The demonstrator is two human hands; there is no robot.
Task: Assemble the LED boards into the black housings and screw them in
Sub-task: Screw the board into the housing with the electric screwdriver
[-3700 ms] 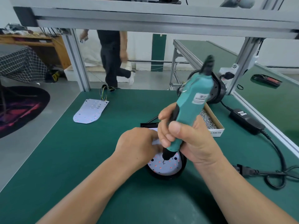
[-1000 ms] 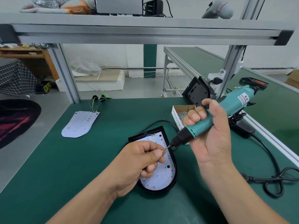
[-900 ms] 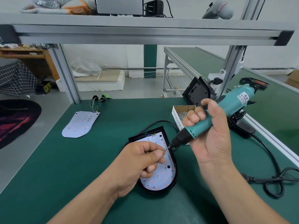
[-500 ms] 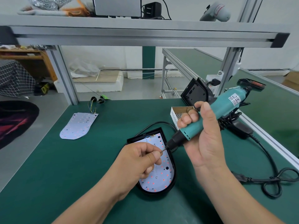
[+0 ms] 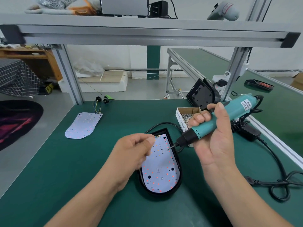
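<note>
Head view: LED board (image 5: pixel 161 169) sits in black housing (image 5: pixel 179 179) near worktop (image 5: pixel 65 177) front edge, centre; one screw head (image 5: pixel 161 178) shows at rounded end. Our right hand (image 5: pixel 213 141) wraps screwdriver (image 5: pixel 221 118), bit tip at board's right edge. Our left hand (image 5: pixel 136 153): fingers curled, thumb on forefinger; pinching anything, we cannot tell. We judge more screws pending; second board (image 5: pixel 84 125), empty housing (image 5: pixel 201 95) wait toward far edge.

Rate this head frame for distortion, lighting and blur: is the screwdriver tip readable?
Head view: wide-angle bowing curves the overhead beam; head view: light soft and even, faint shadows on the green mat around the black housing; head view: no glare on the LED board, its 12V print legible; electric screwdriver bit sharp, tip too small to show a screw.
</note>
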